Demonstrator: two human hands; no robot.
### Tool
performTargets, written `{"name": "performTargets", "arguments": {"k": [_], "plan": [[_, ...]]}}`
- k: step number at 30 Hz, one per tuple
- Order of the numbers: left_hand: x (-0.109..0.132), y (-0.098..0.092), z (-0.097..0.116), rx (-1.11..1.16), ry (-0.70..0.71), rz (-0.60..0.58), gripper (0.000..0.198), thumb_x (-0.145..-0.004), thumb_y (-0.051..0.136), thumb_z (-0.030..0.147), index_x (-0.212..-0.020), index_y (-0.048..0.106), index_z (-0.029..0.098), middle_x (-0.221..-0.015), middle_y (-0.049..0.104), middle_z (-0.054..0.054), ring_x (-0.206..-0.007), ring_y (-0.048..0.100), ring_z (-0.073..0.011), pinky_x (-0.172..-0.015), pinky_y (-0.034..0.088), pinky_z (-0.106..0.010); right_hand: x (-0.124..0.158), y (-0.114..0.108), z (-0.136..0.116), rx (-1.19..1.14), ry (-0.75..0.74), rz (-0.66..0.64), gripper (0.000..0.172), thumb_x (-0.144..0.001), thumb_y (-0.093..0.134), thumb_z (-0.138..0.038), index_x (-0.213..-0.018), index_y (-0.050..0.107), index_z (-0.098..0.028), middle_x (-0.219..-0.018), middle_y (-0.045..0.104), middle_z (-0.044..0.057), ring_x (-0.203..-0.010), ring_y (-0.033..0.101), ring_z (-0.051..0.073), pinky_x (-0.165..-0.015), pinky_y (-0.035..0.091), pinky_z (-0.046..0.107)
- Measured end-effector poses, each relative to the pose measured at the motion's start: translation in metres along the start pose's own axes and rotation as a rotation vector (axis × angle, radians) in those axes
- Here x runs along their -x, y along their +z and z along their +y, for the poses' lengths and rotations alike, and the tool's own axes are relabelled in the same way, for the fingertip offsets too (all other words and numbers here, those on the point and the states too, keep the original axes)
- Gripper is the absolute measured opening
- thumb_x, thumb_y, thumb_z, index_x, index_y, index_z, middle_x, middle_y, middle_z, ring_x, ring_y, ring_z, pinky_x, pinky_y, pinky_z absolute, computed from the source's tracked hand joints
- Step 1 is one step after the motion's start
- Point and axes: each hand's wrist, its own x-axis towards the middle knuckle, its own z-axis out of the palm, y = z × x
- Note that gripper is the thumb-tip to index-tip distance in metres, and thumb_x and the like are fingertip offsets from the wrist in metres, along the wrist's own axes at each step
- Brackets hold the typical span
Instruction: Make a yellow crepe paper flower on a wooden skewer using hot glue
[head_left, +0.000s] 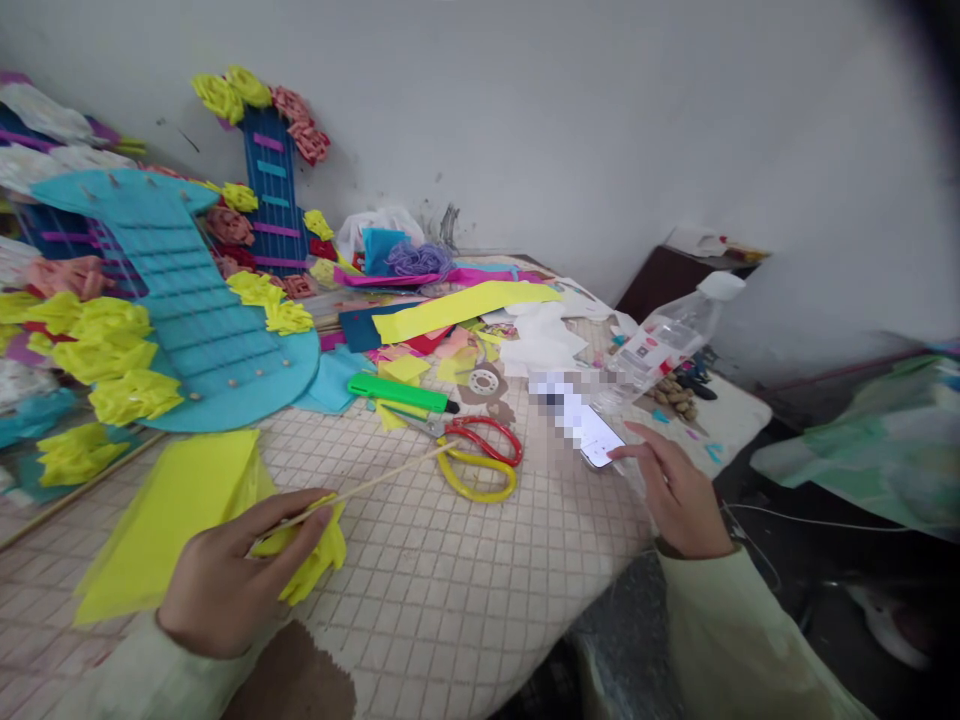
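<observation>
My left hand [232, 570] is closed round a thin wooden stick [375, 487] and a bunch of crumpled yellow paper [319, 565], low on the checked tablecloth [450, 580]. The stick points right, toward two pairs of scissors, one red-handled [487, 438] and one yellow-handled [476, 478]. My right hand [675, 490] rests at the table's right edge with fingers stretched out, its fingertips touching a lit smartphone [596, 435]. A flat yellow paper sheet [165, 520] lies just left of my left hand.
A green marker-like tool [397, 392] and a tape roll [484, 381] lie behind the scissors. A turquoise board [202, 320] with yellow paper flowers [112, 360] stands at left. Coloured paper scraps, a clear plastic bottle [667, 340] and nuts [675, 395] crowd the back right.
</observation>
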Motion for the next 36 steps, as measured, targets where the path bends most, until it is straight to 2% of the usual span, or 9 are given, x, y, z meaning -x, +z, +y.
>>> {"name": "performTargets", "arguments": {"k": [7,11,15,18,23,28,32,36], "plan": [[0.0003,0.0014,-0.0058,-0.046,0.004,-0.021,0.028,-0.064,0.053,0.049,-0.072,0.067,0.026,-0.074,0.069,0.006,-0.058,0.063,-0.01,-0.061,0.051,-0.016,0.0036,0.0012,0.0084,0.005,0.016,0.03,0.034,-0.085,0.032,-0.031,-0.114,0.046,-0.019,-0.083,0.065,0.004,-0.088,0.051,0.022,-0.076,0.041,0.034],[0.0007,0.0013,-0.0061,-0.042,-0.003,-0.025,0.03,-0.064,0.052,0.051,-0.072,0.067,0.026,-0.073,0.069,0.006,-0.063,0.064,-0.0113,-0.06,0.05,-0.016,0.0022,0.0018,0.0096,0.015,0.013,0.028,0.034,-0.086,0.03,-0.031,-0.111,0.048,-0.019,-0.092,0.065,0.005,-0.095,0.05,0.022,-0.08,0.039,0.035],[0.0007,0.0013,-0.0072,-0.047,0.004,-0.036,0.032,-0.064,0.052,0.053,-0.073,0.067,0.026,-0.074,0.069,0.006,-0.065,0.064,-0.012,-0.062,0.05,-0.017,-0.0015,0.0042,0.0091,0.013,-0.003,0.001,0.036,-0.086,0.03,-0.031,-0.116,0.043,-0.018,-0.098,0.064,0.005,-0.1,0.048,0.022,-0.083,0.038,0.035],[0.0002,0.0009,-0.0078,-0.066,0.008,-0.048,0.033,-0.065,0.051,0.053,-0.073,0.068,0.025,-0.075,0.069,0.005,-0.061,0.064,-0.0112,-0.063,0.05,-0.017,-0.0026,0.0052,0.0081,0.008,-0.019,-0.024,0.036,-0.086,0.031,-0.031,-0.117,0.043,-0.018,-0.097,0.064,0.005,-0.1,0.049,0.021,-0.085,0.038,0.035],[0.0,0.0013,-0.0079,-0.056,0.036,-0.041,0.035,-0.065,0.051,0.054,-0.073,0.067,0.025,-0.074,0.069,0.005,-0.062,0.064,-0.0116,-0.064,0.051,-0.017,0.0013,0.0022,0.0081,0.028,0.022,0.059,0.037,-0.086,0.03,-0.032,-0.117,0.043,-0.017,-0.09,0.065,0.005,-0.096,0.05,0.022,-0.081,0.039,0.034],[0.0012,0.0022,-0.0092,-0.025,0.044,-0.04,0.032,-0.066,0.052,0.051,-0.075,0.067,0.024,-0.075,0.069,0.004,-0.063,0.064,-0.0121,-0.059,0.052,-0.016,0.0023,0.0026,0.0096,0.025,0.032,0.019,0.037,-0.086,0.03,-0.033,-0.115,0.045,-0.017,-0.085,0.065,0.005,-0.092,0.051,0.023,-0.08,0.039,0.036],[0.0016,0.002,-0.0096,-0.049,0.069,-0.035,0.028,-0.068,0.051,0.048,-0.074,0.066,0.026,-0.073,0.069,0.004,-0.056,0.063,-0.0117,-0.061,0.052,-0.018,-0.001,0.0042,0.0092,-0.011,0.018,-0.054,0.037,-0.086,0.031,-0.033,-0.118,0.042,-0.017,-0.093,0.064,0.006,-0.094,0.051,0.022,-0.084,0.039,0.037],[0.0011,0.0022,-0.0093,-0.045,0.08,-0.024,0.026,-0.067,0.051,0.046,-0.073,0.066,0.026,-0.072,0.07,0.004,-0.061,0.065,-0.0132,-0.062,0.052,-0.018,-0.0025,0.0043,0.0071,-0.046,-0.039,-0.052,0.04,-0.086,0.031,-0.031,-0.124,0.034,-0.019,-0.106,0.06,0.006,-0.104,0.047,0.021,-0.089,0.036,0.037]]}}
